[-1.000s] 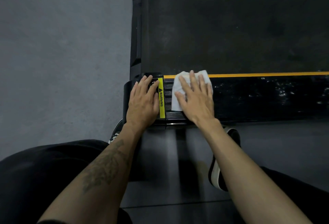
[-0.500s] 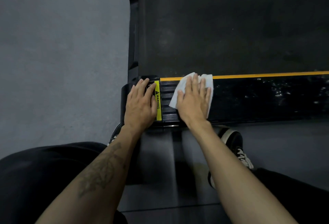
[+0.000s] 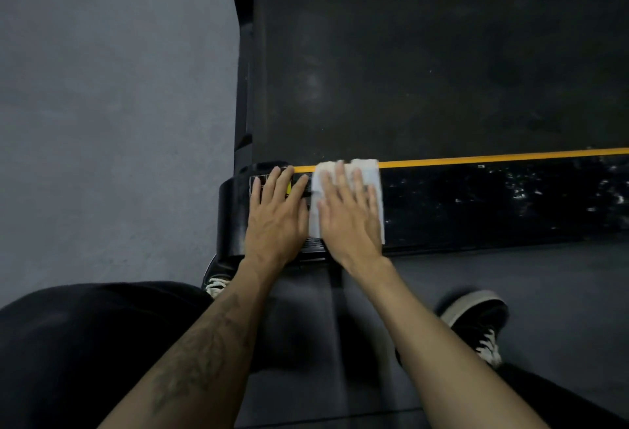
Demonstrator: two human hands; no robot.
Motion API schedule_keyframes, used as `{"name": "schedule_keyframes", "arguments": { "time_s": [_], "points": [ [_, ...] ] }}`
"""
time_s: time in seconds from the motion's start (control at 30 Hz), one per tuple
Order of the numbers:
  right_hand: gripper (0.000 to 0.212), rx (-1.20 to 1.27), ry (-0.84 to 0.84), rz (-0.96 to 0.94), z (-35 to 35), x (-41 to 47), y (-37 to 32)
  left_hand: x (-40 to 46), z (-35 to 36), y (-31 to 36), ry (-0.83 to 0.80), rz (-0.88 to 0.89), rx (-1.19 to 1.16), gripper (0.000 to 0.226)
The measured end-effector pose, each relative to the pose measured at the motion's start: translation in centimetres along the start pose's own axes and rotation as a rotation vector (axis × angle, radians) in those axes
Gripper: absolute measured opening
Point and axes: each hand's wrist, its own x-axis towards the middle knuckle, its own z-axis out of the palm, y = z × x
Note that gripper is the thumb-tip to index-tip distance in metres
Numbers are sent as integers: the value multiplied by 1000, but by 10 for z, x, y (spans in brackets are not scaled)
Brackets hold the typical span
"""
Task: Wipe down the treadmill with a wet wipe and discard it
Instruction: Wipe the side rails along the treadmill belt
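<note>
Right hand (image 3: 347, 210) lies flat, fingers spread, pressing the wet wipe (image 3: 369, 183) on the treadmill's side rail (image 3: 476, 204), near the end cap. Left hand (image 3: 275, 210) rests flat beside it, w/ fingers straight. Best to keep the palm down & slide along the rail twd the white specks.

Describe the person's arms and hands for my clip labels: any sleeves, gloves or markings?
Both forearms are bare, with no sleeves in view. The left hand and right hand wear no gloves, rings or watch. A dark tattoo runs along the left forearm.
</note>
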Motion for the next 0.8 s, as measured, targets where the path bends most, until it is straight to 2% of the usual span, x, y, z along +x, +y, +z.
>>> {"name": "schedule_keyframes", "arguments": {
  "time_s": [0.07, 0.13, 0.23, 0.3, 0.43, 0.5, 0.63, 0.7, 0.8],
  "points": [
    [65, -11, -52, -164, -3, -1, 12, -1, 0, -2, -47, 31, 28, 54],
    [69, 5, -90, -184, -7, 3, 32, -4, -1, -7, -83, 74, 54, 58],
    [71, 44, -12, 71, -10, 2, 36, -10, -2, -11, -105, 130, 98, 62],
    [70, 57, 39, 143, -7, -5, 16, -11, -2, -11, -94, 127, 89, 62],
    [69, 43, -47, -153, -7, -9, 15, -10, -2, -9, -72, 110, 43, 61],
    [71, 21, -79, -207, -10, -3, 34, -9, -4, -8, -63, 101, 37, 61],
    [69, 60, 42, 114, -11, -4, 36, -9, -4, -6, -45, 94, 35, 60],
    [64, 87, 20, 160, -11, -7, 14, -9, -4, -6, -42, 90, 35, 60],
    [63, 58, -52, -72, -10, -11, 6, -9, -4, -6, -46, 86, 21, 60]
  ]
}}
